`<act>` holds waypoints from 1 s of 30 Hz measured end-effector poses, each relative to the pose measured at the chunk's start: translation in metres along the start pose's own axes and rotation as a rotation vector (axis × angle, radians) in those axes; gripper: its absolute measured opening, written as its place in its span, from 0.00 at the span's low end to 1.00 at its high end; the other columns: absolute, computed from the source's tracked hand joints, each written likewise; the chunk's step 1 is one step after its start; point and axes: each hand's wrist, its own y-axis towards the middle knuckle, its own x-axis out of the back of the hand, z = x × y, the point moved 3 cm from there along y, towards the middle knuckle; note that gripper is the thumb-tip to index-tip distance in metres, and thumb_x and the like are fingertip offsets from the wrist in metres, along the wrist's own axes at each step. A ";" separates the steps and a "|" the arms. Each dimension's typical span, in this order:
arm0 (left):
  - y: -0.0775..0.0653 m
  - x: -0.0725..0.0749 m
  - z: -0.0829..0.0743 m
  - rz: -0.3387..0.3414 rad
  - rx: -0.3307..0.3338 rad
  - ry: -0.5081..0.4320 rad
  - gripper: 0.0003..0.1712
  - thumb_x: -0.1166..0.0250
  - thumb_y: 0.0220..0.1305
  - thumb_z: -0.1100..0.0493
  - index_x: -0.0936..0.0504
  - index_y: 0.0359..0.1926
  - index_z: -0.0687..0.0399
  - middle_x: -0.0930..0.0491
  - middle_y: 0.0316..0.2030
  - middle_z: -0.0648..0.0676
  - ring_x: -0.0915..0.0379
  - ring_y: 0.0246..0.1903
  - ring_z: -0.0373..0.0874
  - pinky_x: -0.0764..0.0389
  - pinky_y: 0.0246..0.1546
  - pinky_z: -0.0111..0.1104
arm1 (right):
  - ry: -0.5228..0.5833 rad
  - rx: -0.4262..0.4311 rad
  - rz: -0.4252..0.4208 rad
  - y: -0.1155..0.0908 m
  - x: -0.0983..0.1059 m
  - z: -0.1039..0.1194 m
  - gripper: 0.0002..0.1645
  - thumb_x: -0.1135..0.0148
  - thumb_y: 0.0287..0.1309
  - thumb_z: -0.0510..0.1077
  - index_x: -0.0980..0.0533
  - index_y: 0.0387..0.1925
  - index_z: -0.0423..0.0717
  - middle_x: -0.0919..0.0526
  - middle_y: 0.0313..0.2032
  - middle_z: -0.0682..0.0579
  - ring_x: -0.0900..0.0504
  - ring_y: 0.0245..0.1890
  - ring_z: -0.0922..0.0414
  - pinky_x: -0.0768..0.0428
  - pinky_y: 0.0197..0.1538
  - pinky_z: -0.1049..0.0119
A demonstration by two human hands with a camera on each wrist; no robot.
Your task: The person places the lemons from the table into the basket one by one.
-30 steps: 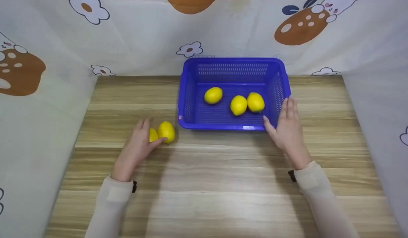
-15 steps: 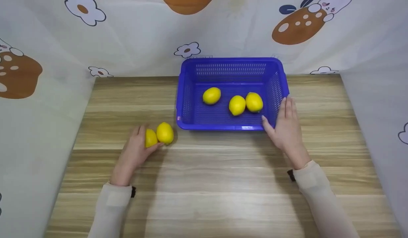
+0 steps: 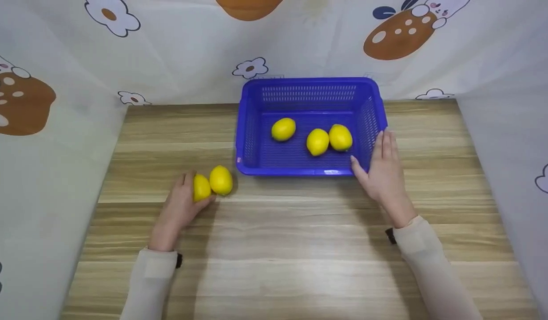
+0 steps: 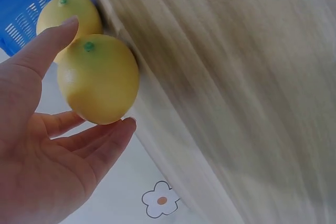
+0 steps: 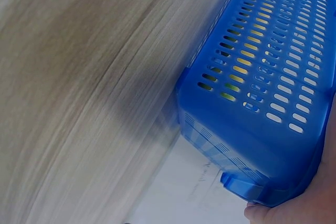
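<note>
My left hand (image 3: 180,202) curls its fingers round the left side of a yellow lemon (image 3: 201,187) on the table, its thumb along the near side. In the left wrist view the fingertips touch this lemon (image 4: 98,80), while the thumb reaches over a second lemon (image 4: 58,17). That second lemon (image 3: 221,180) lies just right of the first, close to the basket. At the blue plastic basket's (image 3: 283,171) front right corner, my right hand (image 3: 384,178) holds the rim, fingers along the outside and thumb over the front edge. Three lemons (image 3: 283,129) lie inside the basket.
The wood-grain table (image 3: 274,249) bears everything. A pale cloth (image 3: 176,58) with flowers and cartoon figures hangs behind the table and along both sides. The basket's slotted wall (image 5: 252,61) fills much of the right wrist view.
My left hand has drawn back slightly towards me; its thumb has moved off the second lemon, and more of the first shows. The right hand stays at the basket. The view has shifted slightly.
</note>
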 end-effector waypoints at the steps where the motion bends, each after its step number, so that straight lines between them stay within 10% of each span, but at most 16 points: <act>1: 0.000 -0.001 0.001 -0.001 -0.001 0.002 0.49 0.24 0.64 0.57 0.40 0.73 0.80 0.33 0.65 0.81 0.28 0.59 0.72 0.23 0.62 0.63 | 0.000 0.000 -0.002 0.000 0.000 0.000 0.56 0.48 0.75 0.61 0.56 0.79 0.22 0.58 0.81 0.24 0.57 0.82 0.31 0.54 0.83 0.41; 30: 0.013 -0.013 0.006 -0.006 0.009 -0.002 0.49 0.27 0.63 0.61 0.43 0.74 0.81 0.36 0.65 0.83 0.31 0.62 0.74 0.26 0.66 0.63 | -0.003 -0.006 0.003 0.001 -0.001 0.000 0.56 0.48 0.75 0.62 0.56 0.79 0.22 0.56 0.80 0.24 0.58 0.83 0.32 0.55 0.84 0.42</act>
